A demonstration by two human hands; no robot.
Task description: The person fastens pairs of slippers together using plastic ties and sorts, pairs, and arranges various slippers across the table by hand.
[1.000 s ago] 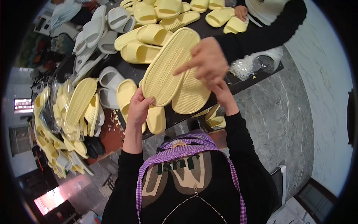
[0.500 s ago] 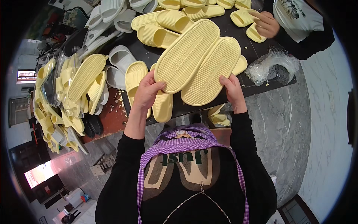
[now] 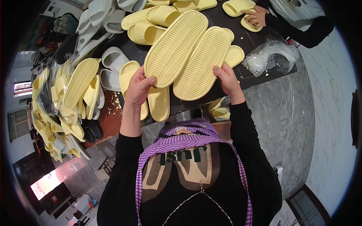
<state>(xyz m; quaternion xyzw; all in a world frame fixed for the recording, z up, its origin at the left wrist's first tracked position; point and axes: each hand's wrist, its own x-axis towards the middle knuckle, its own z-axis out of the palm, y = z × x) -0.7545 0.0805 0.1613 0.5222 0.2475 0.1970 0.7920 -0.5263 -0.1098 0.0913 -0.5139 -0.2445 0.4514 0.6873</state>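
Observation:
Two pale yellow slippers are held up over the table's near edge, their ribbed soles facing me. My left hand (image 3: 138, 87) is closed on the heel end of the left slipper (image 3: 176, 49), thumb on its sole. The right slipper (image 3: 203, 64) is gripped at its outer side by my right hand (image 3: 229, 81), thumb on the sole edge. The two slippers lean side by side, the left one a little higher. Behind and below them, partly hidden, more yellow slippers (image 3: 158, 103) lie on the dark table (image 3: 181, 106).
Bagged yellow slippers (image 3: 80, 83) pile up at left, beside grey slippers (image 3: 114, 58). At far right, a co-worker's hand (image 3: 256, 17) touches a yellow slipper (image 3: 247, 25). A clear plastic bag (image 3: 272, 58) of scraps lies near the right edge. Trimmings (image 3: 115, 101) litter the red-brown surface.
The view has shifted, so the table appears further left and slightly higher. Both my hands keep their grip on the slippers. The co-worker's hand has come down onto a yellow slipper.

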